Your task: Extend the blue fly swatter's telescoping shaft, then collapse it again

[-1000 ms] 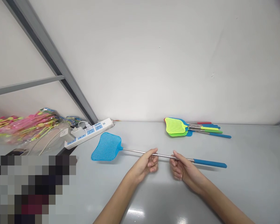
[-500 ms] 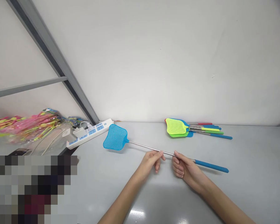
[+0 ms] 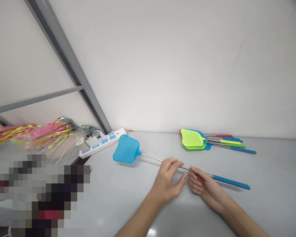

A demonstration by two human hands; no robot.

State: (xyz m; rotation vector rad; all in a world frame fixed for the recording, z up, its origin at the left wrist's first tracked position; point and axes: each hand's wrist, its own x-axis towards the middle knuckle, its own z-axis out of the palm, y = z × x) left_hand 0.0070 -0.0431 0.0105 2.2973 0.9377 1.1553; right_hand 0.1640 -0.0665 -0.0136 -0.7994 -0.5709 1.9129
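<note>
Holding blue fly swatter (image 3: 126,149), right hand (image 3: 203,186) on shaft (image 3: 151,157), left hand (image 3: 169,181) spread

the blue swatter (image 3: 126,149) has a head of perforated plastic, smooth and only faintly shiny, on a thin shaft (image 3: 151,157) of bright, polished-looking metal; its grip (image 3: 232,182) looks matt, rubber or foam, i can't tell which from here. the stacked swatters (image 3: 193,139) show the same pierced plastic and silvery metal. the tabletop (image 3: 108,197) is smooth and glossy enough to throw back white glare, while the wall (image 3: 162,65) is matt with small rough chips. the power strip (image 3: 119,133) is smooth white plastic, the bags (image 3: 56,128) crinkly clear film, the frame (image 3: 75,67) painted-looking metal
</note>
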